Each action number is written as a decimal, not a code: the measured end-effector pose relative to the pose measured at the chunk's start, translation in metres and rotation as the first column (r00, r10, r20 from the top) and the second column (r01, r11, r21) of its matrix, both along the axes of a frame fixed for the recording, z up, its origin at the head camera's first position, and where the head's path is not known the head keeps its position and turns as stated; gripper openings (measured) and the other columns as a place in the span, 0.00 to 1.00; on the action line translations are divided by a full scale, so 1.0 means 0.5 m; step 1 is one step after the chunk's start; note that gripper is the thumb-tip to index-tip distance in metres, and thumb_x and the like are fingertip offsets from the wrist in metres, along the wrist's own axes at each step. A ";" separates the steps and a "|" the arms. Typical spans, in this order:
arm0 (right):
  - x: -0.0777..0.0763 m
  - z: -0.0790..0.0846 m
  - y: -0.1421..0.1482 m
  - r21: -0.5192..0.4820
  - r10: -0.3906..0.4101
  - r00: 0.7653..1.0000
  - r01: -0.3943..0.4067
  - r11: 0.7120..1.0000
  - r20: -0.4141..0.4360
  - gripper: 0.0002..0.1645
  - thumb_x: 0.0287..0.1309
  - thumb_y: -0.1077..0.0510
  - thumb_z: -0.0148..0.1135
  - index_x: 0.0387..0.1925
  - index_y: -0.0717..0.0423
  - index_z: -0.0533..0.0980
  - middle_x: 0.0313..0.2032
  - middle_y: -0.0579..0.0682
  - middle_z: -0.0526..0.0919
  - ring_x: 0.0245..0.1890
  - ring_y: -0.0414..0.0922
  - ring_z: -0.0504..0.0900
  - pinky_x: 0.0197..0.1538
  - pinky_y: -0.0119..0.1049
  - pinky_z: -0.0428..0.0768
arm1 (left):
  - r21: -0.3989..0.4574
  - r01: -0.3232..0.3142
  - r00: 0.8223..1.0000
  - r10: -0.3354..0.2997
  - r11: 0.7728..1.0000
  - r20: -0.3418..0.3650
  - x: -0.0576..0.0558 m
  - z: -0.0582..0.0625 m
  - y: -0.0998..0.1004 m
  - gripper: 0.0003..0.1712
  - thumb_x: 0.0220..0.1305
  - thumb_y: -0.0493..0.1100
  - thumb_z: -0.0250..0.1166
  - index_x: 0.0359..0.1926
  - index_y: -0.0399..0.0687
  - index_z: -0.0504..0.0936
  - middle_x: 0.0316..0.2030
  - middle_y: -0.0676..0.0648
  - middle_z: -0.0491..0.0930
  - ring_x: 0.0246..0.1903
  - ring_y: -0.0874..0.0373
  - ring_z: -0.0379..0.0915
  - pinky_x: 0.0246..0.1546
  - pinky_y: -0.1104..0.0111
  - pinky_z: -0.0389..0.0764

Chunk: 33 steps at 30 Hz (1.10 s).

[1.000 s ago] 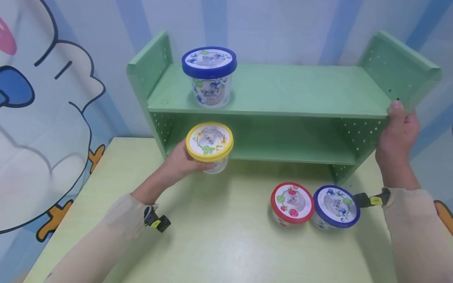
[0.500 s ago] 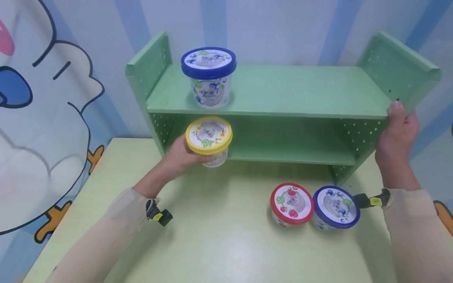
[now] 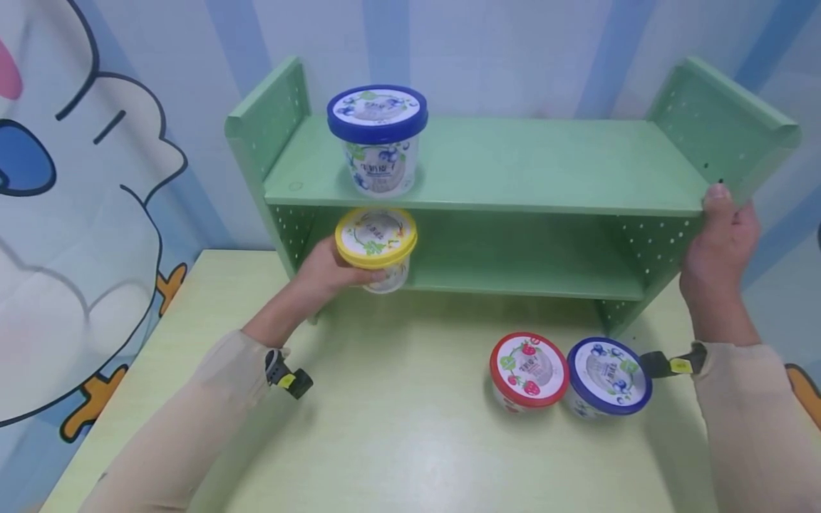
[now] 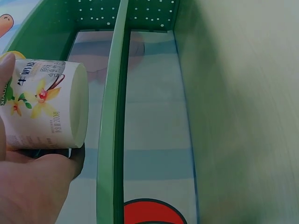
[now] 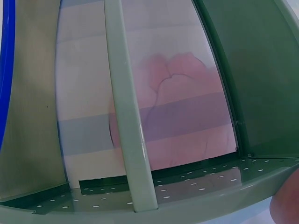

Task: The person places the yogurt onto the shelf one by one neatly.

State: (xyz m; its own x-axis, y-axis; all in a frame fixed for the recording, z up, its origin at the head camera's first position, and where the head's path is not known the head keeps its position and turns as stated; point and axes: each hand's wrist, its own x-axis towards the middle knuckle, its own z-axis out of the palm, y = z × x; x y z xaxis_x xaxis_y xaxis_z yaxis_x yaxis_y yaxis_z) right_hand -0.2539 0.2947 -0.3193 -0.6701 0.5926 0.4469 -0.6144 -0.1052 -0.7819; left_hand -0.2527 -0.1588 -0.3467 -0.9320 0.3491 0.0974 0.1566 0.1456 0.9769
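My left hand (image 3: 330,267) grips a white paper cup with a yellow lid (image 3: 376,239), in front of the lower shelf opening. In the left wrist view the cup (image 4: 44,102) shows a yellow flower print, and its base lies close to the lower board's front edge (image 4: 112,116). My right hand (image 3: 725,249) holds the right side panel of the green shelf (image 3: 545,160), thumb up near the top board. On the top board at left stands a blue-lidded cup (image 3: 378,142). A red-lidded cup (image 3: 530,369) and another blue-lidded cup (image 3: 609,375) stand side by side on the table.
The pale table (image 3: 398,427) runs under and before the shelf. A striped blue wall (image 3: 500,57) with a cartoon figure (image 3: 77,299) stands behind and to the left. The shelf's left side panel (image 3: 269,121) rises beside my left hand.
My left hand has carried the yellow-lidded cup upward in the head view and slightly left, toward the lower shelf opening. The right hand and the other cups have stayed in place.
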 end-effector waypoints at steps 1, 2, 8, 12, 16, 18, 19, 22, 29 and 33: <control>0.000 0.000 0.000 -0.005 0.000 1.000 -0.001 1.000 -0.002 0.08 0.65 0.58 0.58 0.30 0.58 0.76 0.26 0.50 0.80 0.29 0.40 0.74 0.37 0.31 0.69 | -0.001 0.001 1.000 -0.001 1.000 0.002 -0.001 0.000 0.000 0.44 0.49 0.34 0.76 0.67 0.44 0.67 0.60 0.45 0.73 0.60 0.50 0.69 0.61 0.58 0.70; 0.001 0.000 0.001 -0.004 0.002 1.000 -0.002 1.000 -0.004 0.08 0.65 0.58 0.58 0.30 0.59 0.76 0.26 0.50 0.80 0.29 0.40 0.74 0.37 0.31 0.69 | 0.003 0.006 1.000 -0.006 1.000 0.002 -0.003 0.000 0.000 0.44 0.49 0.34 0.76 0.67 0.44 0.67 0.60 0.45 0.73 0.60 0.50 0.69 0.61 0.58 0.70; 0.002 0.002 0.000 -0.002 0.007 1.000 -0.007 1.000 -0.020 0.09 0.64 0.59 0.57 0.27 0.57 0.75 0.25 0.51 0.79 0.28 0.40 0.74 0.36 0.32 0.68 | 0.013 0.038 0.999 -0.038 0.999 -0.011 -0.015 -0.002 0.000 0.43 0.50 0.36 0.76 0.67 0.46 0.67 0.60 0.45 0.73 0.59 0.50 0.69 0.61 0.58 0.70; 0.002 0.004 0.001 -0.016 0.004 1.000 -0.004 1.000 -0.007 0.09 0.64 0.59 0.57 0.28 0.58 0.76 0.25 0.51 0.79 0.28 0.41 0.74 0.36 0.32 0.70 | 0.009 0.044 0.999 -0.044 0.999 -0.019 -0.025 -0.005 0.001 0.43 0.50 0.36 0.76 0.67 0.46 0.67 0.60 0.45 0.73 0.59 0.50 0.70 0.61 0.57 0.70; 0.001 0.006 0.004 -0.017 -0.014 1.000 0.014 1.000 0.026 0.09 0.64 0.59 0.57 0.27 0.57 0.75 0.26 0.51 0.79 0.29 0.41 0.73 0.37 0.32 0.69 | 0.000 0.049 0.998 -0.049 0.999 -0.025 -0.032 -0.005 0.004 0.43 0.51 0.37 0.76 0.67 0.46 0.67 0.60 0.45 0.73 0.59 0.49 0.69 0.61 0.57 0.70; 0.001 0.007 0.005 -0.015 -0.021 0.999 0.021 1.000 0.034 0.10 0.64 0.59 0.57 0.26 0.56 0.74 0.26 0.50 0.79 0.29 0.41 0.73 0.37 0.32 0.69 | -0.010 0.050 0.998 -0.050 0.999 -0.032 -0.035 -0.005 0.005 0.42 0.51 0.37 0.76 0.67 0.47 0.67 0.60 0.45 0.73 0.59 0.49 0.70 0.61 0.57 0.70; 0.001 0.007 0.005 -0.016 -0.022 0.999 0.023 1.000 0.035 0.10 0.64 0.59 0.57 0.26 0.56 0.74 0.26 0.50 0.79 0.29 0.41 0.73 0.37 0.31 0.69 | -0.011 0.049 0.998 -0.050 0.999 -0.033 -0.037 -0.005 0.005 0.42 0.52 0.37 0.76 0.67 0.47 0.67 0.60 0.45 0.73 0.59 0.49 0.70 0.61 0.57 0.70; 0.002 0.007 0.003 -0.024 -0.008 0.999 0.009 1.000 0.038 0.10 0.65 0.59 0.57 0.27 0.56 0.74 0.26 0.51 0.79 0.30 0.41 0.75 0.38 0.32 0.71 | -0.014 0.049 0.998 -0.049 0.999 -0.036 -0.041 -0.006 0.007 0.42 0.52 0.37 0.76 0.67 0.47 0.67 0.60 0.46 0.73 0.59 0.50 0.70 0.62 0.58 0.70; 0.005 0.009 0.001 -0.025 -0.002 0.998 0.003 1.000 0.060 0.09 0.66 0.59 0.58 0.28 0.57 0.75 0.27 0.50 0.79 0.31 0.40 0.74 0.39 0.31 0.71 | -0.008 0.068 0.997 -0.068 0.998 -0.044 -0.048 -0.007 0.011 0.43 0.53 0.35 0.75 0.68 0.48 0.66 0.60 0.46 0.73 0.59 0.50 0.69 0.62 0.59 0.69; 0.005 0.009 0.003 -0.041 0.008 0.997 -0.005 0.999 0.073 0.09 0.66 0.58 0.59 0.30 0.58 0.76 0.29 0.51 0.81 0.31 0.41 0.76 0.40 0.31 0.72 | 0.004 0.077 0.996 -0.076 0.997 -0.045 -0.052 -0.009 0.011 0.42 0.52 0.34 0.75 0.67 0.47 0.66 0.60 0.45 0.73 0.59 0.50 0.70 0.62 0.59 0.70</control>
